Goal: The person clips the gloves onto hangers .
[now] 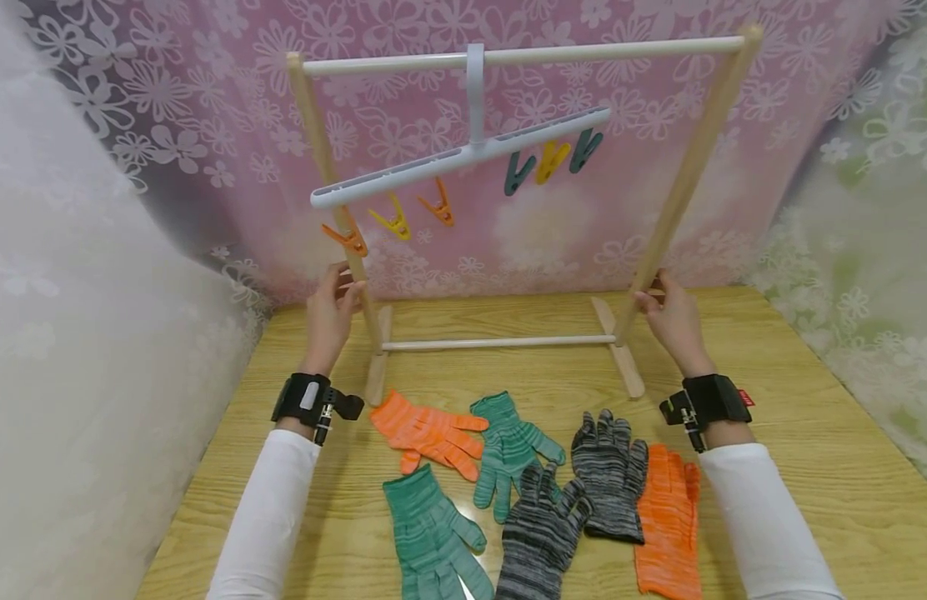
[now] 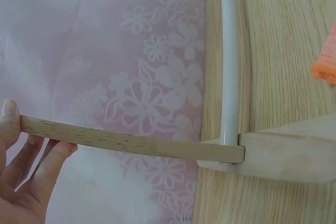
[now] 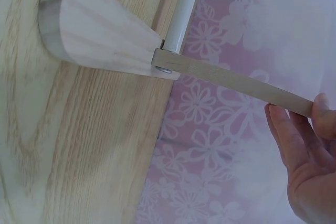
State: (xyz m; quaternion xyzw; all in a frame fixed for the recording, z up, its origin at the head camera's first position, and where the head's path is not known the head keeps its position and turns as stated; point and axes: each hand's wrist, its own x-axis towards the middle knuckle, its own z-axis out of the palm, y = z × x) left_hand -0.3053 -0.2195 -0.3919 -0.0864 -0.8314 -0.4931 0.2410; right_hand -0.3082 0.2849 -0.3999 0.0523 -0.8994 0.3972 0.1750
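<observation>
A wooden rack with white rods (image 1: 523, 56) stands on the table. My left hand (image 1: 330, 321) pinches its left post (image 1: 317, 125) low down, thumb on one side and fingers on the other, as the left wrist view shows. On the opposite side my right hand (image 1: 675, 327) holds the right post (image 1: 692, 179) between thumb and fingers. A pale blue hanger (image 1: 426, 171) hooks over the top rod, turned at an angle. From it hang orange, yellow and dark green clips (image 1: 516, 175). Both feet of the rack (image 3: 100, 30) rest on the wood.
Several knitted gloves lie in front of the rack: an orange glove (image 1: 433, 433), a green glove (image 1: 437, 533), another green glove (image 1: 508, 446), a grey striped glove (image 1: 538, 542), a second grey one (image 1: 608, 475) and an orange one (image 1: 668, 525). Floral cloth (image 1: 546, 242) hangs behind.
</observation>
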